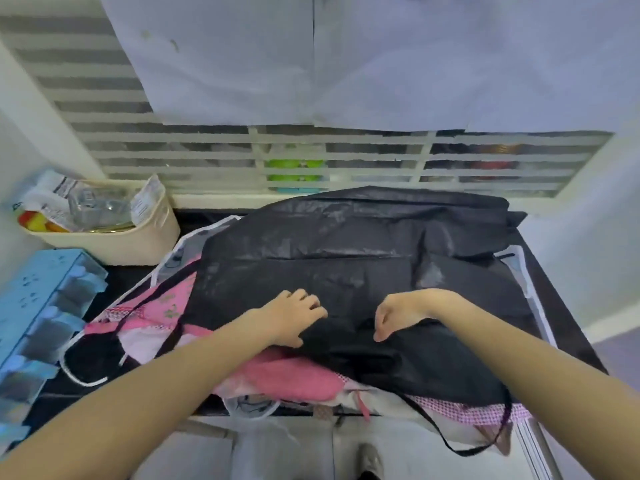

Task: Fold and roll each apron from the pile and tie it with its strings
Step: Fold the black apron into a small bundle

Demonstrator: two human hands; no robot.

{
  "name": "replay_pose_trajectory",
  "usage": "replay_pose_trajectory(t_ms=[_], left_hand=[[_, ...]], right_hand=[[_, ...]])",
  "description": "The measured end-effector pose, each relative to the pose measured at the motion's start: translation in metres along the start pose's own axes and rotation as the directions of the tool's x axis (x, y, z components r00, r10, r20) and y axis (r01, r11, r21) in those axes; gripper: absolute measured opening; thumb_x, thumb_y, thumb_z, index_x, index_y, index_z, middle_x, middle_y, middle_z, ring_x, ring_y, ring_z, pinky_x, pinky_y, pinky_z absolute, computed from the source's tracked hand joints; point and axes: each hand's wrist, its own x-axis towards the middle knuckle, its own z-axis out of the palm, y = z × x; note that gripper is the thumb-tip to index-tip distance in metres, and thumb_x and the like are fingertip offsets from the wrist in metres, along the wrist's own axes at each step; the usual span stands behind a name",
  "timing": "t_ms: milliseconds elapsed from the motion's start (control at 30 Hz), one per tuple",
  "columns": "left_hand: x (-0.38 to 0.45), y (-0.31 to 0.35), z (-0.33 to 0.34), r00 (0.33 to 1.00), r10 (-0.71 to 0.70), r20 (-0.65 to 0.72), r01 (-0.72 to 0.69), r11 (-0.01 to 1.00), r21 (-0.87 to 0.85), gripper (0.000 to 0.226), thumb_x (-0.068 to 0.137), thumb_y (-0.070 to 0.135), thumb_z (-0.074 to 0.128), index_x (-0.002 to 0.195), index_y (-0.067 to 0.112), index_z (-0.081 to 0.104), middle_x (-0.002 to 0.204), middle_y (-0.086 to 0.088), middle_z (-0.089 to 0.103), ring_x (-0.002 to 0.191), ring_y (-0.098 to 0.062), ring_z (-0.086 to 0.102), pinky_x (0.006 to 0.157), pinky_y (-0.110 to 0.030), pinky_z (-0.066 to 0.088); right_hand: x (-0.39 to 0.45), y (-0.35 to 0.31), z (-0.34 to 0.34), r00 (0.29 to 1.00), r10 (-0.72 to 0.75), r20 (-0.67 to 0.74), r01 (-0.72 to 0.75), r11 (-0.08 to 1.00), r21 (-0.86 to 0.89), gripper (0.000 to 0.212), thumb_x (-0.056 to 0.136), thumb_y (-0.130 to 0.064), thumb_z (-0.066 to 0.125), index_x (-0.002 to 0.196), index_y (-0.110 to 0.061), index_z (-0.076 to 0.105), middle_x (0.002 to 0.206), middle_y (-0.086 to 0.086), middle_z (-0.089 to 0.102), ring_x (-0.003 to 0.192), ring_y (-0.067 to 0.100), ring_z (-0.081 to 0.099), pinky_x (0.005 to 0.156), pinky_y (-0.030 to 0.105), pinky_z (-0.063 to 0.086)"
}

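Dark countertop (568,327) under a slatted window, mostly buried by the apron pile. Black apron (363,258) lies spread on top, glossy and creased, covering nearly all of the pile; pink aprons (294,375) show only at the left and near edges, patterns too blurred to read. Left hand (294,315) rests on the black fabric's left part, fingers bent, pressing down w/ thumb toward the pile; whether it pinches cloth can't be told. Right hand (398,315) is on the fabric just beside it, fingers curled downward, tips hidden against the cloth, so grip can't be told either. Black strap (498,441) dangles off the near right edge. Cream basket (114,237) back left holds packets w/ illegible print. Blue plastic organiser (38,317) at left is cut off by the frame.
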Motion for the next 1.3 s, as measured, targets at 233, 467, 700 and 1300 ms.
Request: replay_pose_trajectory(t_ms=[233, 467, 700, 1300], left_hand=[[0.029, 0.037, 0.026, 0.996, 0.034, 0.077, -0.040, 0.997, 0.069, 0.084, 0.086, 0.022, 0.060, 0.150, 0.015, 0.005, 0.141, -0.013, 0.030, 0.121, -0.031, 0.042, 0.095, -0.038, 0.038], [0.026, 0.045, 0.020, 0.995, -0.076, -0.068, 0.049, 0.944, -0.325, 0.039, 0.090, 0.013, 0.046, 0.129, 0.019, 0.042, 0.109, -0.013, 0.062, 0.099, -0.034, 0.059, 0.081, -0.041, 0.046], [0.016, 0.023, 0.004, 0.980, -0.195, -0.037, 0.143, 0.820, -0.554, 0.031, 0.098, 0.014, 0.039, 0.122, 0.013, 0.060, 0.127, -0.006, 0.060, 0.115, -0.028, 0.053, 0.091, -0.030, 0.038], [0.040, 0.004, 0.012, 0.841, -0.476, 0.258, 0.528, 0.613, -0.589, 0.050, 0.093, 0.030, 0.053, 0.134, 0.010, 0.033, 0.130, -0.012, 0.050, 0.113, -0.028, 0.053, 0.091, -0.035, 0.043]], right_hand=[[0.000, 0.029, 0.055, 0.998, 0.065, 0.010, -0.060, 0.968, -0.244, 0.106, 0.076, -0.039, 0.075, 0.151, -0.026, 0.002, 0.154, 0.003, 0.014, 0.137, 0.031, 0.028, 0.105, 0.045, 0.037], [0.011, 0.057, 0.087, 0.971, -0.079, -0.226, 0.011, 0.959, -0.285, 0.101, 0.080, -0.021, 0.070, 0.151, -0.024, -0.001, 0.142, 0.008, 0.030, 0.120, 0.032, 0.044, 0.093, 0.043, 0.041], [-0.008, 0.075, 0.036, 0.977, 0.107, -0.183, -0.155, 0.950, -0.271, 0.036, 0.084, -0.005, 0.058, 0.119, -0.005, 0.054, 0.114, 0.015, 0.060, 0.095, 0.029, 0.058, 0.070, 0.032, 0.046], [0.021, 0.111, 0.034, 0.913, 0.174, -0.369, -0.265, 0.941, -0.210, 0.058, 0.094, -0.023, 0.050, 0.145, -0.014, 0.023, 0.145, 0.010, 0.030, 0.131, 0.034, 0.035, 0.104, 0.048, 0.034]])
